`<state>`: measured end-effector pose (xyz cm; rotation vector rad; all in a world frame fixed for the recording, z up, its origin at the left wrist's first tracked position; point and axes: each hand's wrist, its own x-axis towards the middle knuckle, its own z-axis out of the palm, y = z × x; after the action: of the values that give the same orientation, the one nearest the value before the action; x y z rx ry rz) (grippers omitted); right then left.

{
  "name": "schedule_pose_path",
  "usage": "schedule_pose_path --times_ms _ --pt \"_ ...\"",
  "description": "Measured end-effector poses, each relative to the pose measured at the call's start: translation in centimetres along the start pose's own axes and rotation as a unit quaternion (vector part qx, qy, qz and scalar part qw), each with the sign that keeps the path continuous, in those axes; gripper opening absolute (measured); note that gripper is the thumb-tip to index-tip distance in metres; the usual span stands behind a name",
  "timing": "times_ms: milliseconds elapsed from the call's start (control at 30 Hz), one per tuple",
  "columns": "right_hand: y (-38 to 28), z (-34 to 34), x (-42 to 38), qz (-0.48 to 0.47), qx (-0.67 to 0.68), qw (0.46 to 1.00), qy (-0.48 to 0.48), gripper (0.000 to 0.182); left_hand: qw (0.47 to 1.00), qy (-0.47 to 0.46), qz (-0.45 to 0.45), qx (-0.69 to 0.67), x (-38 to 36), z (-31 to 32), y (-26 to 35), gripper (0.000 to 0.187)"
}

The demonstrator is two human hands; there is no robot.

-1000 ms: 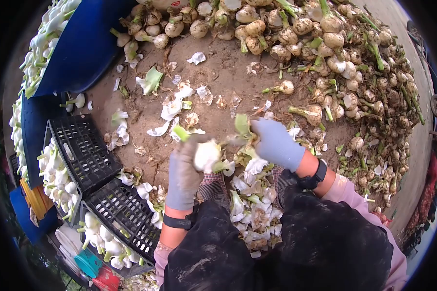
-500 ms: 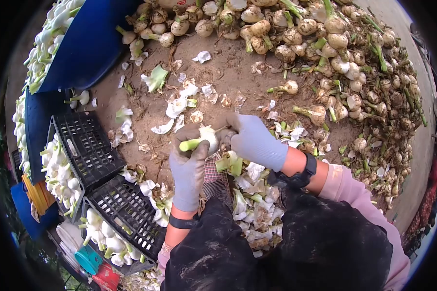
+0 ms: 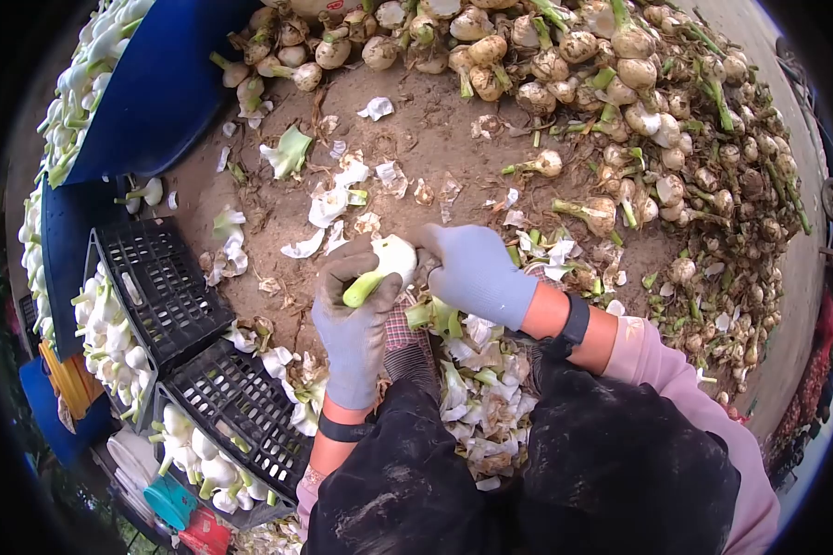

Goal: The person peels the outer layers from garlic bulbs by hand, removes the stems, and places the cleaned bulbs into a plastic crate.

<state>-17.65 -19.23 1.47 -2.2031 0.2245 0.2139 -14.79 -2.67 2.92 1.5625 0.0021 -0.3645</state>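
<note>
A peeled white garlic bulb with a short green stem lies in my left hand, its gloved fingers wrapped around it. The stem points down and to the left, toward me. At the bulb's right side is my right hand, also in a grey-blue glove with dirty fingertips. Its fingers are curled together close against the bulb; whatever they may pinch is hidden. Below the hands, between my legs, peeled garlic skins lie in a heap.
Unpeeled, soil-covered garlic is piled at the back and right. Black crates and a blue tub with white garlic stand on the left. Loose skins are scattered on the dirt ground.
The bulb has turned in my left hand and looks smoother and whiter on top. My right hand has shifted slightly down along its right side.
</note>
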Motion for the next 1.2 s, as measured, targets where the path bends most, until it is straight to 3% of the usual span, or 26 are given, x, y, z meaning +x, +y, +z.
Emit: schedule_pose_path --times_ms 33,100,167,200,233,333,367,433,500,567,633,700,767,800,833,867,900,967,1033,1100,1167,1200 --pt "0.3 -0.3 0.2 -0.004 -0.008 1.000 0.025 0.022 1.000 0.001 0.001 0.002 0.1 -0.3 0.1 0.026" --pt "2.2 -0.6 1.2 0.042 0.055 0.997 0.024 0.022 0.986 -0.040 -0.037 -0.155 0.0 -0.8 0.2 0.029" --pt "2.9 -1.7 1.4 0.094 0.052 0.993 0.038 0.022 0.987 -0.041 -0.039 -0.152 -0.1 -0.9 0.4 0.030" --pt "2.6 -1.7 0.8 0.010 0.145 0.988 0.049 0.026 0.992 -0.037 -0.029 -0.118 -0.1 -0.9 0.2 0.029" --pt "2.0 -1.6 0.0 0.013 0.145 0.988 0.049 0.026 0.996 -0.035 -0.022 -0.083 -0.2 -0.9 0.2 0.028" --pt "-0.6 -1.9 0.0 -0.113 -0.063 0.991 -0.026 0.021 0.998 -0.062 -0.024 -0.013 -0.5 -0.8 0.4 0.026" --pt "-0.3 -1.5 0.3 -0.112 -0.061 0.991 -0.025 0.021 0.998 -0.063 -0.024 -0.011 -0.6 -0.9 0.5 0.026" --pt "-0.1 -1.0 1.0 -0.084 -0.090 0.992 -0.036 0.019 0.993 -0.071 -0.037 -0.087 -0.6 -1.2 0.6 0.024" --pt "0.6 -1.5 1.1 -0.069 -0.043 0.997 0.017 0.014 0.982 -0.095 -0.012 -0.161 -0.3 -1.6 0.2 0.029" --pt "2.3 -2.0 1.0 0.047 -0.064 0.997 0.002 0.011 0.958 -0.057 -0.075 -0.271 -0.5 -1.9 0.5 0.035" --pt "4.5 -1.8 -0.6 0.035 -0.068 0.994 0.077 0.009 0.933 -0.033 -0.095 -0.346 -0.5 -2.7 -0.5 0.046" --pt "6.3 -2.7 -2.1 0.083 -0.117 0.982 0.125 0.008 0.895 0.062 -0.128 -0.423 -0.2 -3.9 -1.2 0.041" --pt "7.8 -4.1 -3.1 0.127 -0.102 0.977 0.135 0.008 0.855 0.081 -0.120 -0.497 -0.2 -6.9 -1.1 0.039" --pt "7.6 -4.8 -3.6 0.157 -0.025 0.983 0.094 0.015 0.871 0.183 -0.099 -0.444 -0.5 -7.6 -0.3 0.039" --pt "6.7 -4.6 -4.3 0.163 -0.027 0.982 0.096 0.015 0.938 0.157 -0.035 -0.306 -1.0 -9.0 0.0 0.039" --pt "5.2 -4.8 -5.0 0.116 0.000 0.993 -0.008 0.020 0.971 0.083 -0.003 -0.225 -1.8 -9.6 2.6 0.037" --pt "4.0 -5.2 -5.6 0.071 0.026 0.991 -0.109 0.027 0.974 0.119 0.012 -0.192 -2.7 -10.1 4.0 0.036" --pt "1.0 -4.1 -5.2 -0.001 0.023 0.989 -0.146 0.046 0.974 0.153 0.039 -0.160 -3.6 -8.8 6.7 0.034" --pt "-1.4 -2.2 -3.4 -0.084 0.066 0.987 -0.123 0.056 0.978 0.165 0.054 -0.114 -3.6 -8.9 4.8 0.031" --pt "-4.4 -1.1 -1.4 -0.155 0.017 0.984 -0.090 0.045 0.981 0.159 0.002 -0.109 -3.9 -6.1 4.5 0.024" --pt "-5.2 -0.8 -0.2 -0.251 -0.101 0.960 -0.079 0.029 0.988 0.155 0.011 -0.017 -4.0 -4.9 4.5 0.020" --pt "-4.4 -1.6 -0.1 -0.229 -0.126 0.962 -0.078 0.029 0.986 0.166 0.009 -0.029 -4.4 -5.5 4.9 0.018"
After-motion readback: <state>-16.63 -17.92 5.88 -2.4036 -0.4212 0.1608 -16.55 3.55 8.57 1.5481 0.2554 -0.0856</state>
